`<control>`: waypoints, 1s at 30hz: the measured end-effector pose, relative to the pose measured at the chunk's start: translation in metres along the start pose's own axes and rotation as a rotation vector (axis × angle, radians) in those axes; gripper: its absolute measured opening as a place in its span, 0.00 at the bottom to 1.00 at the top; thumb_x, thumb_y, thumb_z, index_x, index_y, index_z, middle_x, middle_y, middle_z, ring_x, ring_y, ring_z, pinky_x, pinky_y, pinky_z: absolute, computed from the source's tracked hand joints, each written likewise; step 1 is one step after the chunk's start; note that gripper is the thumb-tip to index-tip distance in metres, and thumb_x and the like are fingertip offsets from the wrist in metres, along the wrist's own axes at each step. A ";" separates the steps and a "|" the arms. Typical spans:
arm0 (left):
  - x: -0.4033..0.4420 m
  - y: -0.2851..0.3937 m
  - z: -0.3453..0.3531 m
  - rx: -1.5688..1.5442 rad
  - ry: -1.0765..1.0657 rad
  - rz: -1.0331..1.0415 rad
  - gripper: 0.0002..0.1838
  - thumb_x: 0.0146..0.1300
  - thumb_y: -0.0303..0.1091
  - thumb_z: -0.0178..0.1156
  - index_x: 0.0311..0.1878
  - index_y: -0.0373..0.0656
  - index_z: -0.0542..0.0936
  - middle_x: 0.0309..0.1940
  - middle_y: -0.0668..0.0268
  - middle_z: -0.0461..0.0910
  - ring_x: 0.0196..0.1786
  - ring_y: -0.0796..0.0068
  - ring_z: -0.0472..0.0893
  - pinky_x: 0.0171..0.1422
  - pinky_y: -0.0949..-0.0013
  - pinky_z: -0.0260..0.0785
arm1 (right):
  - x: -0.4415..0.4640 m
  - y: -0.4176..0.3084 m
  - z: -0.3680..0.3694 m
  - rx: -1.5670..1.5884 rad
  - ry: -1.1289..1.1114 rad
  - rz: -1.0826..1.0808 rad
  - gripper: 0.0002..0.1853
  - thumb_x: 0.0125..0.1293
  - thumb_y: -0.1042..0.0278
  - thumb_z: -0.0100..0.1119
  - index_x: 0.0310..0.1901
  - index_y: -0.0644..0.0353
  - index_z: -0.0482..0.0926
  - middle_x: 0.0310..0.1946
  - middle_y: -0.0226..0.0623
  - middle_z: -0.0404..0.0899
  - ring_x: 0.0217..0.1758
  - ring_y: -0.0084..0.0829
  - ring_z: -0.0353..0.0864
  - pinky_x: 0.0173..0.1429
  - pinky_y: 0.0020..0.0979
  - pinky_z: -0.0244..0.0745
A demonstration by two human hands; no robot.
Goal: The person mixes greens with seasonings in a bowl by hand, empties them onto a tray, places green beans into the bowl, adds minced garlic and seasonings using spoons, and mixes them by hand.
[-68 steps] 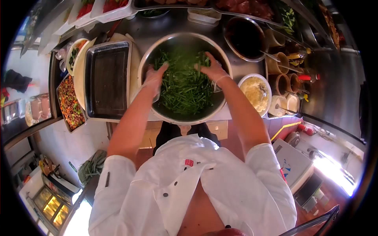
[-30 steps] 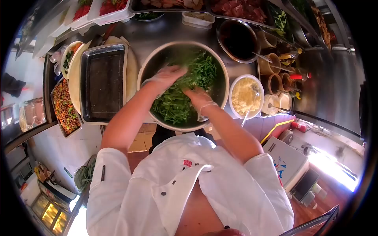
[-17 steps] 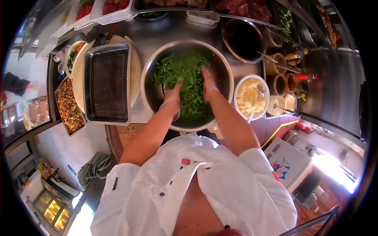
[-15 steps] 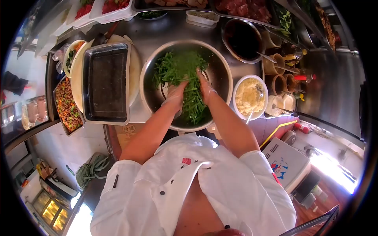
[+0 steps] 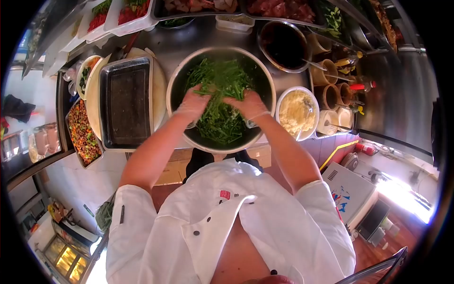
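Note:
A big steel mixing bowl [image 5: 173, 80] holds a heap of chopped leafy greens [image 5: 220, 125]. Both of my hands are inside it, in thin clear gloves. My left hand [image 5: 193, 103] grips greens at the bowl's left side, fingers pointing inward and partly buried. Opposite it, my right hand [image 5: 249, 105] has its fingers curled into the greens too, with strands lying over them. A gap of loose greens lies between the two hands. The fingertips are hidden in the heap.
Left of the bowl, a dark rectangular tray [image 5: 126, 102] lies on a round board [image 5: 161, 90]. To the right stand a white bowl of minced garlic-like food [image 5: 297, 112] and a bowl of dark sauce [image 5: 284, 46]. Meat trays [image 5: 279, 10] line the back.
My hands have moved apart, left hand leftward and right hand slightly right. The greens that were gathered between them now lie looser across the bowl. The view has shifted slightly.

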State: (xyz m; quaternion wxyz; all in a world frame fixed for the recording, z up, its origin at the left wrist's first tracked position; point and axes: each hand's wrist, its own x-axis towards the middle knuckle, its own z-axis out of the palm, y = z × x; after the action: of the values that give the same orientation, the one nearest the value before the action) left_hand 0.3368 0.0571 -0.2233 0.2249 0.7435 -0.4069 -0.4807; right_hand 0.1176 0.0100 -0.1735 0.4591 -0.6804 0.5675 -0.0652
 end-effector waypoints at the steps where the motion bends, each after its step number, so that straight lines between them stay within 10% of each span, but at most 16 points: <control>1: 0.000 0.003 -0.012 -0.008 -0.063 -0.065 0.37 0.69 0.35 0.65 0.78 0.42 0.62 0.61 0.49 0.80 0.60 0.61 0.82 0.71 0.60 0.71 | -0.001 0.003 -0.008 -0.088 0.000 0.000 0.31 0.61 0.41 0.74 0.55 0.61 0.85 0.47 0.51 0.87 0.57 0.48 0.85 0.63 0.41 0.76; 5: -0.010 0.016 -0.039 -0.390 -0.099 -0.244 0.46 0.65 0.34 0.70 0.82 0.49 0.55 0.67 0.48 0.75 0.60 0.57 0.82 0.69 0.53 0.74 | 0.042 0.092 0.005 0.158 0.161 -0.141 0.45 0.61 0.53 0.77 0.77 0.55 0.65 0.69 0.54 0.74 0.70 0.46 0.76 0.70 0.40 0.73; 6: 0.008 0.001 -0.029 -0.623 -0.090 -0.351 0.55 0.60 0.34 0.74 0.84 0.53 0.48 0.69 0.47 0.72 0.65 0.50 0.78 0.66 0.45 0.75 | 0.037 0.064 -0.006 0.497 -0.045 0.199 0.56 0.59 0.55 0.79 0.82 0.55 0.51 0.78 0.51 0.61 0.76 0.44 0.68 0.74 0.39 0.68; 9: 0.040 -0.020 0.028 -0.651 -0.046 -0.362 0.59 0.61 0.46 0.72 0.85 0.50 0.42 0.72 0.44 0.69 0.71 0.46 0.73 0.70 0.42 0.70 | 0.061 0.062 0.040 1.002 -0.140 0.434 0.59 0.58 0.45 0.79 0.82 0.60 0.51 0.78 0.51 0.61 0.78 0.42 0.65 0.76 0.40 0.64; 10: 0.041 -0.014 0.042 -0.620 -0.030 -0.364 0.60 0.61 0.51 0.72 0.85 0.48 0.40 0.74 0.43 0.67 0.73 0.46 0.71 0.72 0.42 0.69 | 0.071 0.069 0.059 0.989 -0.112 0.449 0.65 0.53 0.30 0.77 0.81 0.63 0.52 0.78 0.53 0.60 0.79 0.44 0.63 0.77 0.42 0.61; 15: 0.040 0.011 0.059 -0.310 -0.053 -0.295 0.66 0.60 0.73 0.61 0.83 0.32 0.42 0.78 0.38 0.59 0.79 0.44 0.64 0.78 0.50 0.61 | 0.068 0.054 0.071 0.644 -0.045 0.497 0.67 0.50 0.18 0.69 0.78 0.69 0.59 0.74 0.56 0.65 0.75 0.49 0.67 0.75 0.43 0.64; 19: -0.013 0.050 0.019 -0.192 0.031 -0.064 0.47 0.64 0.72 0.57 0.67 0.34 0.76 0.63 0.42 0.78 0.66 0.46 0.78 0.69 0.54 0.67 | 0.059 0.041 0.050 0.227 -0.031 0.432 0.58 0.52 0.21 0.69 0.66 0.74 0.75 0.62 0.61 0.79 0.61 0.54 0.82 0.62 0.45 0.76; 26: 0.003 -0.005 -0.036 -0.287 -0.275 -0.014 0.40 0.68 0.52 0.65 0.78 0.42 0.67 0.65 0.47 0.78 0.62 0.56 0.80 0.69 0.60 0.70 | 0.034 0.032 -0.012 -0.095 -0.159 -0.042 0.52 0.60 0.40 0.75 0.78 0.63 0.63 0.73 0.62 0.67 0.76 0.49 0.70 0.78 0.38 0.64; 30: 0.036 -0.010 -0.014 -0.622 -0.128 -0.208 0.54 0.62 0.54 0.72 0.84 0.49 0.52 0.73 0.46 0.70 0.70 0.53 0.75 0.74 0.55 0.67 | 0.062 0.052 0.001 0.447 0.016 0.292 0.61 0.59 0.26 0.69 0.83 0.57 0.53 0.82 0.51 0.53 0.84 0.47 0.53 0.81 0.46 0.54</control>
State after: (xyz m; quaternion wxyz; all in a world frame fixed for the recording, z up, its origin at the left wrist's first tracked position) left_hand 0.3607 0.0322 -0.2440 0.3647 0.6451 -0.1758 -0.6480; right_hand 0.1027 -0.0378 -0.2367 0.5980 -0.4726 0.6347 -0.1271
